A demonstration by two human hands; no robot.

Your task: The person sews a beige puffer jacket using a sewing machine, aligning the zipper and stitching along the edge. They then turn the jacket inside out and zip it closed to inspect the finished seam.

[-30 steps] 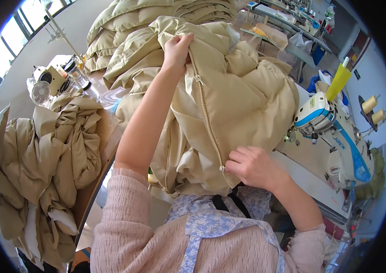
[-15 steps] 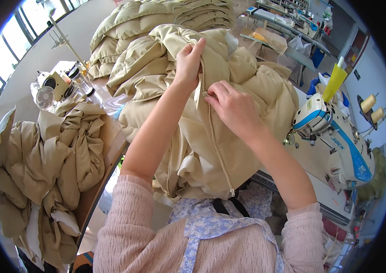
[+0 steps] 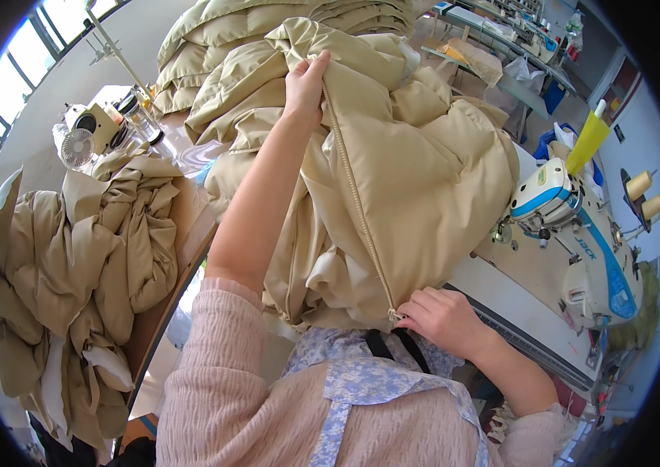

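A beige padded jacket (image 3: 431, 194) lies bunched across the table in front of me. My left hand (image 3: 306, 89) is closed on its edge near the upper end of a long zipper (image 3: 351, 175). From there the zipper strip runs taut down toward my body. At its lower end, my right hand (image 3: 446, 321) pinches the metal zipper pull (image 3: 393, 315) between thumb and fingers. A second length of zipper (image 3: 293, 257) shows along the garment's left front edge.
A white and blue sewing machine (image 3: 579, 233) stands at right, with thread cones (image 3: 641, 187) beyond it. Stacked padded pieces (image 3: 213, 39) rise at the back. Loose beige garments (image 3: 73, 272) heap on the left, below a small fan (image 3: 78, 148).
My right hand has moved down along the zipper from its upper part to its bottom end. My left hand has shifted slightly up and left, still gripping the jacket edge.
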